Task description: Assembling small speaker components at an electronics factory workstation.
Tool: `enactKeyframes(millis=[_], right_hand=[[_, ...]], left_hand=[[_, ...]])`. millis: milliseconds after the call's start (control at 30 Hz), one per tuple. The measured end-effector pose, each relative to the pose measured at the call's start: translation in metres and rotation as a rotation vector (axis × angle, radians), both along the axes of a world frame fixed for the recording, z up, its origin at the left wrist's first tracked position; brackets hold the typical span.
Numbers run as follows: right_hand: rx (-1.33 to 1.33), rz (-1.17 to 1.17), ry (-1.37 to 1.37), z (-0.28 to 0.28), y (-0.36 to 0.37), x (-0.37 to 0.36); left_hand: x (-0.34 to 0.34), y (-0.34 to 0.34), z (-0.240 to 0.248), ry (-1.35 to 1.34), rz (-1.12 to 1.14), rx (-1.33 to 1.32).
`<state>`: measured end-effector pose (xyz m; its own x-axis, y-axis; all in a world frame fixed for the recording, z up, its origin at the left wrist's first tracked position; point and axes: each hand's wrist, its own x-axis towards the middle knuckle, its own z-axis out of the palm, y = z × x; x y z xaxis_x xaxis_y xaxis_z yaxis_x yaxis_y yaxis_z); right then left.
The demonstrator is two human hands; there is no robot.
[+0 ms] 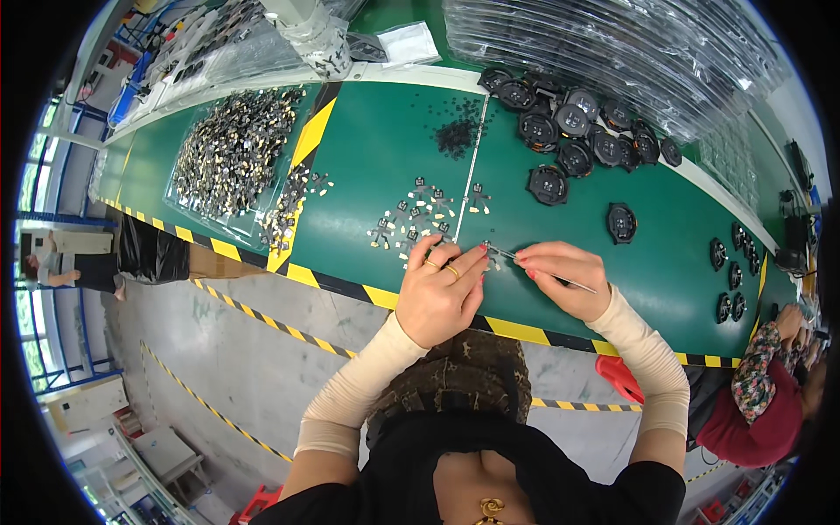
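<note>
Bare green table (665,262) right of hands; small metal parts (416,219) crowd ahead.

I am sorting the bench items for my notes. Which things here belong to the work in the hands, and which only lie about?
In use:
left hand, fingertips on a small part
right hand, grip on tweezers
small metal parts scattered just ahead

Lying about:
round black housings
heap of tiny black pieces
tray of metal parts
stacked clear trays
</note>
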<state>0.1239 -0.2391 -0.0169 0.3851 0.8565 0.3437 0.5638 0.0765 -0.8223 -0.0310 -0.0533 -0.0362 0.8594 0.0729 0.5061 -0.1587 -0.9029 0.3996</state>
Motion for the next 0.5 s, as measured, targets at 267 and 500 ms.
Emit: enactKeyframes(millis=[267, 500], right_hand=[[0.023, -0.019, -0.036, 0.000, -0.003, 0.001], [-0.003, 0.166, -0.527, 0.002, -0.019, 0.004]], left_hand=[[0.000, -0.005, 0.003, -0.002, 0.029, 0.059], [0.000, -0.001, 0.002, -0.025, 0.010, 0.051]])
